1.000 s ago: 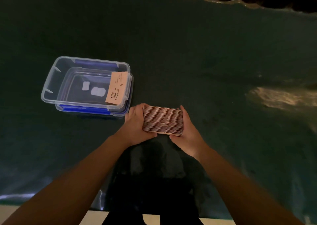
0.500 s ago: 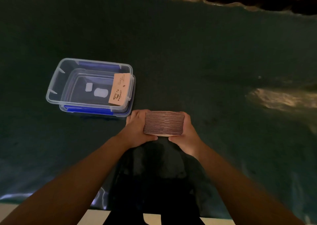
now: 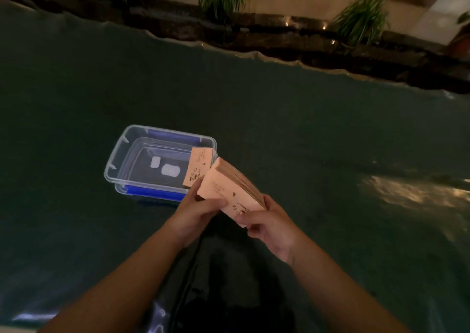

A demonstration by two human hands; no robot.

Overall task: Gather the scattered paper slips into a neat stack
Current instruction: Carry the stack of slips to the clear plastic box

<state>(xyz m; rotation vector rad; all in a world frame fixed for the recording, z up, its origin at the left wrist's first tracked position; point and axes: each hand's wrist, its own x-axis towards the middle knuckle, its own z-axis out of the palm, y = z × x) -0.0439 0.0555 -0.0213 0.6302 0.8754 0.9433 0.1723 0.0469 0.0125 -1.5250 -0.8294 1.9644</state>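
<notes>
A thick stack of pale orange paper slips [image 3: 227,191] is held in the air between both hands, tilted so its printed top face shows. My left hand [image 3: 197,212] grips its left side with the thumb on top. My right hand [image 3: 270,224] grips its lower right corner. One more slip [image 3: 197,166] leans against the inner right wall of a clear plastic box [image 3: 122,154] just left of the stack.
The box has blue clips and two white patches on its bottom. It stands on a dark green cloth-covered table [image 3: 305,134]. A dark bag [image 3: 229,294] lies at the near edge below my arms. Plants and a ledge run along the far side.
The stack has been lifted and turned from edge-on to face-up, tilted toward the box. My view has tipped upward, showing the plants and ledge beyond the table.
</notes>
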